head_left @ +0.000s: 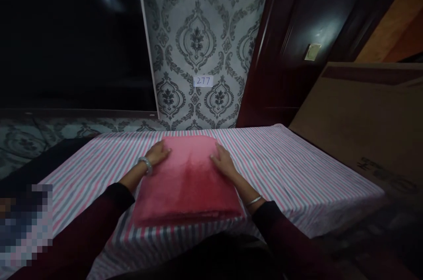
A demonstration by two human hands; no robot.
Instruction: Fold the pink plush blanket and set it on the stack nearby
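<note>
A folded pink and red plush cloth (188,178) lies flat on the striped tablecloth, its folded layers showing along the near edge. The far part is a paler pink, and a darker red patch runs down the middle. At its far left edge, my left hand (158,153) holds the side with the thumb on top. My right hand (223,159) grips the opposite edge in much the same way, thumb inward. The outer fingers of both hands are partly hidden along the edges and slightly blurred.
The pink, white and grey striped tablecloth (277,169) covers a table against a patterned wall. A large dark screen (72,37) hangs at left. A big cardboard box (363,117) stands at right. A paper label (203,80) reading 277 is on the wall.
</note>
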